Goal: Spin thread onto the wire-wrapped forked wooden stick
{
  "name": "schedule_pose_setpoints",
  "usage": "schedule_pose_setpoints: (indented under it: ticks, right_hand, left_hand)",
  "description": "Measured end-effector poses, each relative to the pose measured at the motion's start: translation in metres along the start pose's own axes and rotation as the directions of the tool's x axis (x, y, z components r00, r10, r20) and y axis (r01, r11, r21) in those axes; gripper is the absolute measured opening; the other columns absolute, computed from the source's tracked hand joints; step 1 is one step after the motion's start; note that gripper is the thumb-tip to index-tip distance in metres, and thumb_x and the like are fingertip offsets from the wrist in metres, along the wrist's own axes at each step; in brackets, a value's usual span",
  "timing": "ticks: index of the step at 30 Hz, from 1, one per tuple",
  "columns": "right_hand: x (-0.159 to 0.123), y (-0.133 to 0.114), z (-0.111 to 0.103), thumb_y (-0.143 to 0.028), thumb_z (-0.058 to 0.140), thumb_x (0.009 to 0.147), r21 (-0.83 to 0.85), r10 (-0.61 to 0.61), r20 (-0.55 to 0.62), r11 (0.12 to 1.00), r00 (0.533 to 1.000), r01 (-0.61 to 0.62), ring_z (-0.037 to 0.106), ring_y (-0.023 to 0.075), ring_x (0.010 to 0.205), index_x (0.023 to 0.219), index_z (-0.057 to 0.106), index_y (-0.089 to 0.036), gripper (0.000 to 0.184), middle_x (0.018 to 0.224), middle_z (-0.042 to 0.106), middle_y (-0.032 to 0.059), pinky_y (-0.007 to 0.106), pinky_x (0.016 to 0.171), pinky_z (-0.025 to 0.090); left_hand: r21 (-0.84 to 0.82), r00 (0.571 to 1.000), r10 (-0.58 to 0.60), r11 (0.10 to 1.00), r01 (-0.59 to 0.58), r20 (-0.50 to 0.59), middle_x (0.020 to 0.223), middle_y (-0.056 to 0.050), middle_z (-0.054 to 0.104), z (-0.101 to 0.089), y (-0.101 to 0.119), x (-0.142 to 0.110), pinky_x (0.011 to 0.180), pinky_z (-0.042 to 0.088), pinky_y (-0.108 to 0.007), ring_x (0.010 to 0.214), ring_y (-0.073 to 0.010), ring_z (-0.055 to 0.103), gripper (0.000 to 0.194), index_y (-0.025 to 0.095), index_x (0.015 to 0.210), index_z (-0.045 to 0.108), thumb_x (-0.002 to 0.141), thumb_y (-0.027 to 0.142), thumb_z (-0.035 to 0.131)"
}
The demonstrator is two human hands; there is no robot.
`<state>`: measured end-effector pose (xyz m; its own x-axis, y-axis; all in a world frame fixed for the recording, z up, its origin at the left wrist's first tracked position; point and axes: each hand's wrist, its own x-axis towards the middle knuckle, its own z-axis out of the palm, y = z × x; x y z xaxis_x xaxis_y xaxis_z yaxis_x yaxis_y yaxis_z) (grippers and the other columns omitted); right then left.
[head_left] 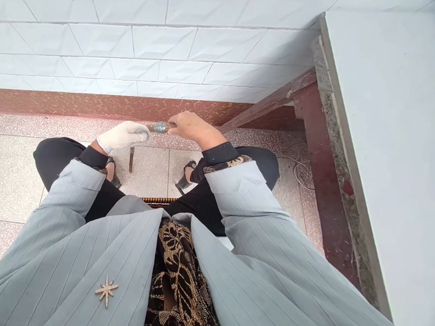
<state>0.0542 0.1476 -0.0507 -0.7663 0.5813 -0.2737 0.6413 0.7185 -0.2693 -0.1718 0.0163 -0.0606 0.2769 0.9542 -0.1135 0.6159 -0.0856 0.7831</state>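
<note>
A brown stick with a band of silvery wire [160, 127] wound round it spans the gap between my hands, roughly level above the floor. My left hand [123, 136], in a white glove, is closed on the left end of this stick. At its right end, my bare right hand [190, 127] grips with fingers wrapped round it. Below the left hand shows a thin brown rod [131, 160], pointing down; whether it joins the stick or is separate, I cannot tell. The glove and fingers hide both ends of the stick.
A white tiled wall [147, 42] with a reddish-brown skirting [75, 103] runs ahead. On the right stands a white-topped table [401, 122] with a dark red leg [315, 165]. Loose wire [302, 174] lies on the tiled floor [149, 170] near that leg. My knees flank the hands.
</note>
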Motion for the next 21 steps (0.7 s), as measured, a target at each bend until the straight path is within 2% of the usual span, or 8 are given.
schedule_pose_setpoints:
  ticks: [3, 6, 9, 11, 13, 15, 18, 21]
  right_hand:
    - [-0.004, -0.010, 0.001, -0.020, 0.071, 0.092, 0.036, -0.173, 0.240, 0.985, 0.955, 0.170, 0.060, 0.0176, 0.079, 0.101, 0.085, -0.015, 0.018, 0.086, 0.074, 0.0055, 0.032, 0.074, 0.039]
    - [-0.007, -0.013, 0.001, -0.021, 0.071, 0.090, 0.266, -0.363, 0.407, 0.925, 0.838, 0.271, 0.057, 0.0139, 0.074, 0.105, 0.086, -0.015, 0.022, 0.078, 0.072, -0.0001, 0.028, 0.071, 0.040]
    - [-0.012, -0.007, -0.004, -0.029, 0.078, 0.087, 0.530, -0.539, 0.389, 0.794, 0.747, 0.297, 0.061, 0.0131, 0.077, 0.114, 0.085, -0.016, 0.032, 0.082, 0.075, -0.0013, 0.025, 0.072, 0.044]
    - [-0.018, 0.001, -0.011, -0.036, 0.082, 0.085, 0.661, -0.576, 0.247, 0.688, 0.779, 0.299, 0.062, 0.0128, 0.078, 0.117, 0.084, -0.017, 0.037, 0.084, 0.076, -0.0017, 0.024, 0.073, 0.047]
    - [-0.025, 0.008, -0.018, -0.036, 0.085, 0.084, 0.749, -0.487, 0.043, 0.593, 0.872, 0.295, 0.063, 0.0127, 0.078, 0.114, 0.083, -0.017, 0.036, 0.085, 0.075, -0.0012, 0.025, 0.073, 0.049]
    - [-0.029, 0.011, -0.023, -0.034, 0.086, 0.084, 0.820, -0.290, -0.150, 0.498, 0.945, 0.283, 0.061, 0.0121, 0.075, 0.104, 0.081, -0.016, 0.028, 0.083, 0.073, 0.0001, 0.024, 0.069, 0.050]
    - [-0.028, 0.011, -0.025, -0.028, 0.084, 0.087, 0.887, 0.002, -0.276, 0.384, 0.961, 0.254, 0.059, 0.0110, 0.070, 0.086, 0.073, -0.016, 0.016, 0.080, 0.070, 0.0019, 0.024, 0.064, 0.050]
    - [-0.019, 0.009, -0.021, -0.021, 0.080, 0.089, 0.906, 0.182, -0.276, 0.378, 0.944, 0.192, 0.058, 0.0104, 0.067, 0.078, 0.067, -0.017, 0.018, 0.075, 0.067, 0.0015, 0.024, 0.063, 0.049]
  left_hand:
    - [0.041, 0.999, 0.000, 0.999, 0.001, -0.037, 0.088, -0.004, 0.073, -0.004, 0.005, -0.001, 0.081, 0.053, -0.032, 0.080, -0.0162, 0.063, 0.031, 0.014, 0.092, 0.074, 0.093, 0.039, 0.055]
    - [0.058, 0.998, -0.013, 0.998, 0.017, -0.066, 0.091, -0.005, 0.074, -0.006, 0.005, 0.001, 0.086, 0.054, -0.033, 0.084, -0.0168, 0.064, 0.029, 0.014, 0.094, 0.075, 0.091, 0.035, 0.056]
    - [0.021, 0.996, -0.040, 0.999, 0.041, -0.082, 0.087, -0.004, 0.072, -0.005, -0.001, 0.005, 0.082, 0.053, -0.031, 0.080, -0.0152, 0.062, 0.026, 0.014, 0.094, 0.074, 0.091, 0.033, 0.057]
    - [-0.021, 0.995, -0.060, 0.998, 0.059, -0.084, 0.082, -0.003, 0.070, -0.003, -0.005, 0.008, 0.077, 0.052, -0.029, 0.075, -0.0140, 0.060, 0.023, 0.014, 0.092, 0.073, 0.091, 0.031, 0.058]
    - [-0.067, 0.991, -0.079, 0.995, 0.073, -0.104, 0.078, -0.002, 0.067, 0.001, -0.009, 0.010, 0.071, 0.049, -0.027, 0.071, -0.0130, 0.057, 0.021, 0.014, 0.089, 0.070, 0.092, 0.030, 0.058]
    - [-0.108, 0.991, -0.093, 0.991, 0.083, -0.097, 0.074, -0.001, 0.063, 0.004, -0.011, 0.012, 0.066, 0.046, -0.026, 0.067, -0.0121, 0.055, 0.020, 0.015, 0.089, 0.069, 0.094, 0.030, 0.057]
    - [-0.118, 0.996, -0.090, 0.989, 0.090, 0.009, 0.070, 0.001, 0.058, 0.011, -0.010, 0.013, 0.062, 0.041, -0.025, 0.062, -0.0116, 0.051, 0.020, 0.016, 0.091, 0.068, 0.095, 0.029, 0.054]
    - [-0.069, 0.993, -0.054, 0.996, 0.061, 0.103, 0.070, 0.001, 0.056, 0.018, -0.009, 0.013, 0.063, 0.040, -0.026, 0.062, -0.0118, 0.048, 0.023, 0.017, 0.088, 0.067, 0.095, 0.034, 0.054]
